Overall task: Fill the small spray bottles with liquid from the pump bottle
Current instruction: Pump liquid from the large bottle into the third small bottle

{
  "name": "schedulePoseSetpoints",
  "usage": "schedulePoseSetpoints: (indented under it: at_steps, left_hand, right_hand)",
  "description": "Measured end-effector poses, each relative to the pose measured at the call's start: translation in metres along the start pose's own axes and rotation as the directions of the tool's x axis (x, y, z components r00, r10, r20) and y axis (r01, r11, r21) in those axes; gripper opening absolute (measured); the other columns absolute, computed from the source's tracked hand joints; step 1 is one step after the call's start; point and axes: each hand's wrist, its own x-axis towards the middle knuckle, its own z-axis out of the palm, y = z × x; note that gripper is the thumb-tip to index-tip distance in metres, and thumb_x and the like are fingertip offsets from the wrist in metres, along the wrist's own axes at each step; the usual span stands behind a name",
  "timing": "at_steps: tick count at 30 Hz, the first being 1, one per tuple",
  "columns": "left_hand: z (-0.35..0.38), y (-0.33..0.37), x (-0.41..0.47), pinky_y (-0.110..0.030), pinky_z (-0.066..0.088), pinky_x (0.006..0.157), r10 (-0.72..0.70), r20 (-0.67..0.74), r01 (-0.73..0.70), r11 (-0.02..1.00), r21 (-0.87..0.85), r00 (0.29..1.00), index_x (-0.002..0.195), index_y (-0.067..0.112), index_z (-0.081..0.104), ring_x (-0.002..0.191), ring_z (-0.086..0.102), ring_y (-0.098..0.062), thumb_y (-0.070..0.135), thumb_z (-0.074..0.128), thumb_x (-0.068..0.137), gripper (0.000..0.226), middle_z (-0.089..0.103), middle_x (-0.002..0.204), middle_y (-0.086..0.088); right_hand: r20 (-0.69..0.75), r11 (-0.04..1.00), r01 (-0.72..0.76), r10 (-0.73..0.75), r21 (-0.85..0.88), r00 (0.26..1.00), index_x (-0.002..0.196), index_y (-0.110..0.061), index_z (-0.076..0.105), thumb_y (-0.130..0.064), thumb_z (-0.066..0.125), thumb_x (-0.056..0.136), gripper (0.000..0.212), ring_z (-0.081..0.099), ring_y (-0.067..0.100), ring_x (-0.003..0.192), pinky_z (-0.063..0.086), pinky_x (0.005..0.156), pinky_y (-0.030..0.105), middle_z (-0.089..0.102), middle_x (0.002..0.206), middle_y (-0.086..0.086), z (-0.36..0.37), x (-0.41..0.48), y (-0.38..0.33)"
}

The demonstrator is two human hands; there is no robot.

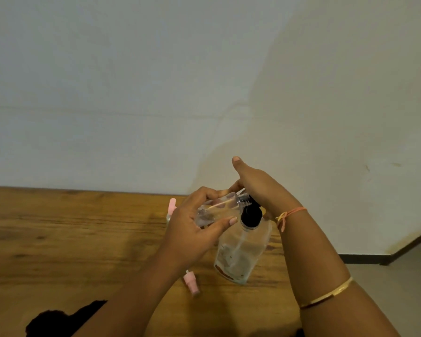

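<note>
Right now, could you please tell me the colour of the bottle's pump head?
The pump head is black; the head view shows it.

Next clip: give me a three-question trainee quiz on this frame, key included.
1. True or false: the small spray bottle held in the left hand has a cap screwed on.
2. Which hand is on top of the black pump head? A) left B) right
3. Fill in: a loose pink sprayer cap lies on the wooden ____.
Key: 1 false; 2 B, the right hand; 3 table.
</note>
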Motion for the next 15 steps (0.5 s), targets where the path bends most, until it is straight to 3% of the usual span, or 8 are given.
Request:
schedulePoseSetpoints:
  at_steps: [3, 7, 11, 15]
  left_hand:
    - [0.0, 0.0, 0.0, -0.002, 0.045, 0.069, -0.002, -0.003, 0.002, 1.0, -0.007, 1.0, 0.093, 0.034, 0.057, 0.1, 0.057, 0.007, 0.032, 0.074, 0.07, 0.029, 0.064, 0.097, 0.022]
    - [0.001, -0.001, -0.001, 0.002, 0.041, 0.07, 0.021, -0.001, -0.021, 0.999, 0.041, 1.0, 0.087, 0.039, 0.054, 0.1, 0.051, 0.016, 0.027, 0.076, 0.072, 0.028, 0.061, 0.102, 0.026]
    - [0.002, -0.003, -0.002, -0.003, 0.045, 0.071, 0.01, 0.002, -0.01, 0.999, 0.031, 1.0, 0.085, 0.042, 0.054, 0.1, 0.057, 0.008, 0.03, 0.075, 0.071, 0.028, 0.061, 0.102, 0.028]
    - [0.001, -0.001, -0.001, -0.004, 0.043, 0.07, 0.009, -0.007, -0.009, 1.0, 0.029, 1.0, 0.084, 0.041, 0.054, 0.101, 0.058, 0.006, 0.034, 0.075, 0.069, 0.027, 0.062, 0.101, 0.027]
  right_hand:
    - [-0.002, 1.0, 0.009, -0.009, 0.003, 1.0, 0.096, -0.004, 0.067, -0.055, 0.02, 0.098, 0.07, 0.051, 0.019, 0.084, 0.035, 0.084, 0.032, 0.054, 0.078, 0.001, 0.0, 0.003, 0.001]
    - [-0.059, 0.999, -0.019, 0.022, 0.045, 0.998, 0.087, -0.004, 0.069, -0.055, 0.022, 0.097, 0.07, 0.052, 0.015, 0.079, 0.036, 0.081, 0.032, 0.056, 0.075, -0.001, 0.004, 0.005, 0.009]
    - [-0.091, 0.999, -0.023, 0.025, 0.03, 0.996, 0.094, -0.003, 0.07, -0.055, 0.023, 0.097, 0.07, 0.055, 0.019, 0.085, 0.035, 0.078, 0.032, 0.062, 0.09, 0.006, 0.006, 0.007, 0.012]
    - [-0.107, 0.999, 0.011, -0.007, 0.035, 0.994, 0.082, -0.005, 0.072, -0.057, 0.021, 0.096, 0.074, 0.057, 0.019, 0.083, 0.039, 0.077, 0.034, 0.063, 0.085, 0.007, 0.006, 0.009, 0.011]
